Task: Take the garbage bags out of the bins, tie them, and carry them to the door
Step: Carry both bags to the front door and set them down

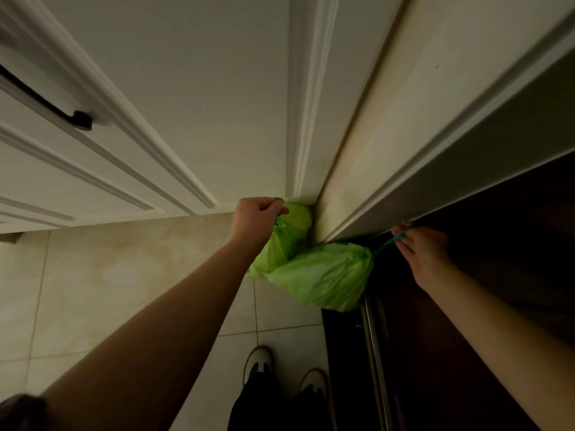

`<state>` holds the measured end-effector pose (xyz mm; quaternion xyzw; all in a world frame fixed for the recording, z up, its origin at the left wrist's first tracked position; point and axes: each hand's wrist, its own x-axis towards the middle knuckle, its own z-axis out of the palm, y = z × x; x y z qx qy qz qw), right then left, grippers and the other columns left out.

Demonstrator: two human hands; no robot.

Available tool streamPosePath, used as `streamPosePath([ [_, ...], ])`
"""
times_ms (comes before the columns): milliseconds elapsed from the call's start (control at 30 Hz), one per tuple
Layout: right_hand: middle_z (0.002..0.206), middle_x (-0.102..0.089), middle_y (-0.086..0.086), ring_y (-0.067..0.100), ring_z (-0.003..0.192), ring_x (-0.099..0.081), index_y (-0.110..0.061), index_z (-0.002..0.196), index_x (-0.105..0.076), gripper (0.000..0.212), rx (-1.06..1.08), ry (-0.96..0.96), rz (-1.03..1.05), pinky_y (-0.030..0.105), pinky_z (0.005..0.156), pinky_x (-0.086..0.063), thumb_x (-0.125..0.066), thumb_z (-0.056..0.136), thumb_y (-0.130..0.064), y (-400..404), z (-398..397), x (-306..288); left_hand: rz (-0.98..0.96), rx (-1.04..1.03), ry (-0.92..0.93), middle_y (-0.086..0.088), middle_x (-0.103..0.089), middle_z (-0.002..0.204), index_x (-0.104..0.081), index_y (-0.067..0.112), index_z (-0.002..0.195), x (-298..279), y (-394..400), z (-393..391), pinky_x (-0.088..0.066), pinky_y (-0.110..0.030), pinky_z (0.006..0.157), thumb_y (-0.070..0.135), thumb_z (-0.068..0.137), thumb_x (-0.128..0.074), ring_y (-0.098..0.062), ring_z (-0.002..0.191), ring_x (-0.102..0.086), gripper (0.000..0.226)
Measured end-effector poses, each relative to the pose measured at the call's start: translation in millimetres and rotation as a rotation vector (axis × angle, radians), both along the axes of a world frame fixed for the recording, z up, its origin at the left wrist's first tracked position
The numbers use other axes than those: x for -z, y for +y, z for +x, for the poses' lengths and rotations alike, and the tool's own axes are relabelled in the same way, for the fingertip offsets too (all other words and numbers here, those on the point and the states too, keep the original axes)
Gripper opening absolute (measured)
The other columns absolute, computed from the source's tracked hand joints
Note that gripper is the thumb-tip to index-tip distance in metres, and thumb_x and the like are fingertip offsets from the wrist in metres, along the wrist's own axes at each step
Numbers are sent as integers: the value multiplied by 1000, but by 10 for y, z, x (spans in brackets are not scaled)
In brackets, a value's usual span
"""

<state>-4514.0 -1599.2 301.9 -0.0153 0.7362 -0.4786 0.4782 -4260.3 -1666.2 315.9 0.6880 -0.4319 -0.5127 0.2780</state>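
Observation:
Two tied green garbage bags lie low in the corner where the white door meets its frame. The far bag point(287, 237) is tucked against the corner, and my left hand point(256, 216) grips its tied top. The near bag point(326, 275) lies on its side at the edge of the dark threshold. My right hand point(423, 247) pinches that bag's blue-green drawstring point(385, 245), which runs taut from the bag's gathered neck.
A white panelled door point(186, 104) with a black handle point(46, 101) fills the left. A cream door frame point(389, 126) runs down the middle, and a dark wooden door point(497, 259) stands at right. Beige floor tiles point(109, 275) lie below, with my white shoes point(258, 362).

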Motion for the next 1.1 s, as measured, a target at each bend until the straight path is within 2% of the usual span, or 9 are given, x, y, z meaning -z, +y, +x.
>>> streamPosePath([
  [67,85,-59,0,9,83,-59,-10,89,-56,22,-10,34,7,28,92,-44,-37,95,0,-30,-82,13,-16,-7,-5,-9,-76,84,-75,19,80,40,-22,-26,-50,-27,74,16,89,-63,-18,76,-63,15],
  [167,84,-59,0,7,80,-58,-15,80,-55,28,-15,60,15,31,97,-43,-38,93,2,-67,-145,12,17,58,-7,-11,-77,86,-74,24,73,108,22,-73,-50,-33,76,17,87,-64,-23,76,-62,18],
  [233,85,-60,0,7,82,-58,-16,79,-55,28,-50,54,23,31,97,-44,-40,93,2,-74,-149,23,48,119,-20,-7,-77,93,-78,16,84,162,80,-104,-54,-35,86,18,85,-66,-21,85,-68,12],
  [333,85,-60,1,7,80,-58,-16,80,-57,26,-116,30,50,32,97,-43,-42,93,1,-68,-118,46,53,220,-103,-4,-76,101,-76,12,101,201,150,-141,-51,-37,97,21,85,-67,-18,99,-67,21],
  [567,80,-59,4,10,76,-57,-12,79,-55,23,-215,-11,100,34,94,-43,-44,93,3,46,17,5,5,232,-253,-12,-75,94,-76,7,98,210,215,-112,-53,-38,86,18,86,-64,-26,92,-68,20],
  [767,75,-58,6,12,71,-54,-12,71,-54,23,-321,51,202,37,95,-41,-48,93,-5,196,90,8,-11,170,-316,-14,-74,97,-73,5,102,173,294,-48,-46,-27,77,16,87,-63,-25,92,-67,21],
  [933,91,-64,14,23,85,-57,-10,67,-56,25,-380,218,274,44,96,-47,-48,89,-2,289,50,5,-34,151,-393,-13,-73,93,-74,6,105,129,331,49,-39,-24,73,19,86,-62,-26,93,-66,25],
  [1000,93,-64,19,26,84,-56,-8,66,-57,22,-413,282,297,45,92,-49,-51,86,-1,320,24,-27,-41,142,-421,-14,-71,92,-72,5,108,72,360,96,-38,-24,75,19,87,-61,-26,94,-65,28],
  [1100,84,-60,20,27,78,-57,-7,66,-55,18,-433,363,321,38,75,-49,-55,82,0,381,-26,-153,-28,114,-416,-16,-69,115,-64,5,122,-87,466,191,-44,-29,92,20,88,-59,-29,111,-62,37],
])
